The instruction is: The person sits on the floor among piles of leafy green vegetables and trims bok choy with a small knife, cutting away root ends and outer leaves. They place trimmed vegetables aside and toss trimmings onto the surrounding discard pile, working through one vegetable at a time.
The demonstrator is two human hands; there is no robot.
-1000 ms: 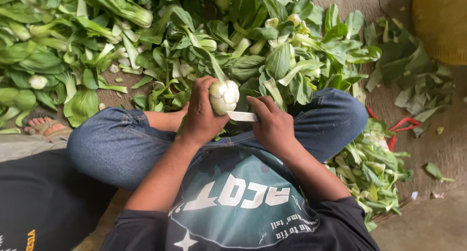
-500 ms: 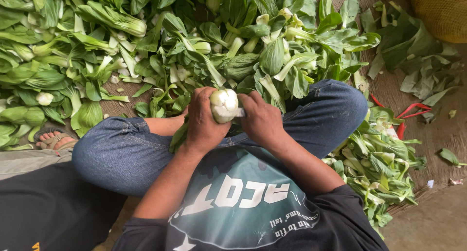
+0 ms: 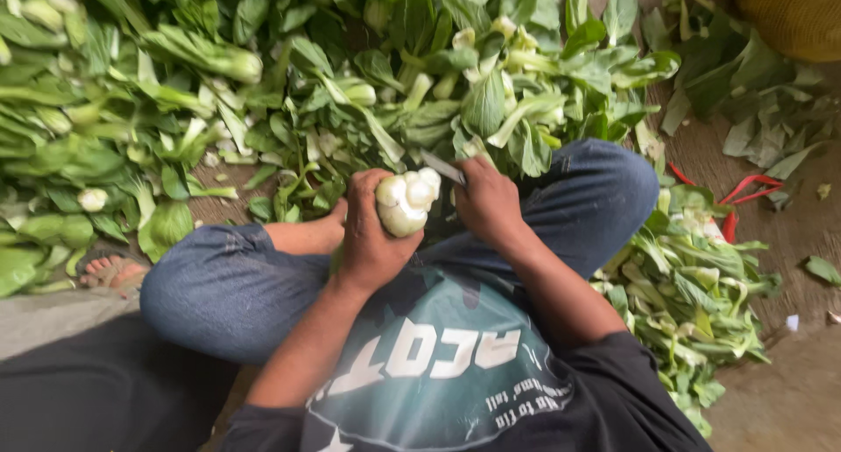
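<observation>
Left hand [image 3: 368, 233] clamped on pale bok choy base [image 3: 405, 202], right hand [image 3: 489, 202] gripping knife [image 3: 442, 167] against it, leafy greens [image 3: 350, 93] heaped on floor [image 3: 788, 233].

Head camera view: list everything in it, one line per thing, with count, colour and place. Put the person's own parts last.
Leafy greens pile: one large heap, green with pale stalks, across the ground ahead of the knees.
Trimmed leaves: one smaller heap, green, on the ground beside the right leg.
Loose leaves: several, dull green, far right on the ground.
Red band: one, red, among the leaves at right.
Yellow container: one, yellow, top right corner, mostly cut off.
Another person's foot: one, at the left edge.
Vegetable head: one, white-green, in the left hand.
Knife: one, grey blade, in the right hand, at the vegetable head.
Left hand: gripping the vegetable head.
Right hand: closed on the knife.
</observation>
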